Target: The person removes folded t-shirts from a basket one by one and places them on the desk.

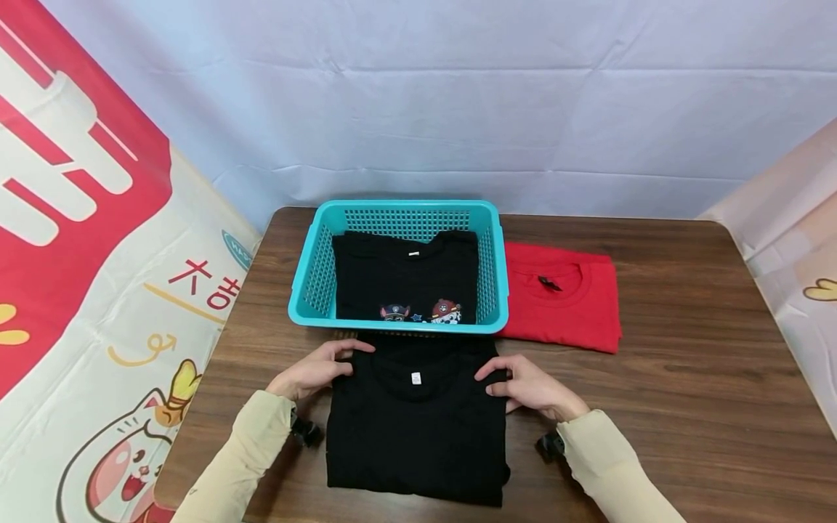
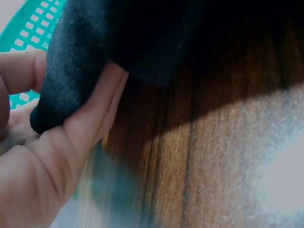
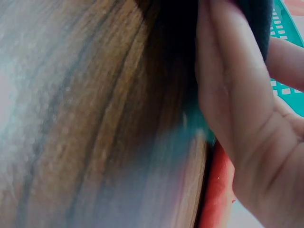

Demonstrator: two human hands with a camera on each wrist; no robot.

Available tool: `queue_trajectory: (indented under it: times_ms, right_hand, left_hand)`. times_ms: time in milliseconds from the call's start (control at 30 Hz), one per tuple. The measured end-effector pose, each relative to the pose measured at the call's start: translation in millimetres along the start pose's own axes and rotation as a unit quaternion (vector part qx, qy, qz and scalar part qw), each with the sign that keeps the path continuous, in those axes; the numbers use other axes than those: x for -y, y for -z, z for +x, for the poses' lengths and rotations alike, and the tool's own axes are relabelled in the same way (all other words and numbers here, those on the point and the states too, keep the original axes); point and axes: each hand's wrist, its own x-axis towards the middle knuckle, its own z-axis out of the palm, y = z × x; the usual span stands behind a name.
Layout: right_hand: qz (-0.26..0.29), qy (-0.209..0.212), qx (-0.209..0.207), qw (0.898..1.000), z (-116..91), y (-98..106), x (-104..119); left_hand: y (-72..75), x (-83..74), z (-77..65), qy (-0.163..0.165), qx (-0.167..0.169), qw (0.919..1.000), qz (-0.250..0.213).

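Observation:
A folded black T-shirt with a small white neck label lies in front of the basket in the head view. My left hand holds its left edge near the shoulder. In the left wrist view, the black cloth runs between the fingers of that hand. On the opposite edge, my right hand grips the shirt at about the same height. The right wrist view has fingers beneath the dark cloth and another digit on its other side.
A turquoise basket stands behind the shirt, with another folded black T-shirt with cartoon prints inside. To its right lies a folded red T-shirt. Everything is on a brown wooden table, with a pale cloth backdrop behind.

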Motion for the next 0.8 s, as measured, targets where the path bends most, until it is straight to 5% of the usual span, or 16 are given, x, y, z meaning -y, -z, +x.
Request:
queue_trajectory:
  times_ms: [533, 800]
  right_hand:
    - [-0.023, 0.002, -0.001, 1.0, -4.1, -2.6, 9.9]
    - [0.005, 0.012, 0.001, 1.0, -11.7, 19.0, 14.2]
  left_hand:
    - [5.9, -2.3, -2.4, -0.005, -0.007, 0.9972, 0.074]
    - [15.0, -12.9, -14.4, -0.031, -0.052, 0.9797, 0.191]
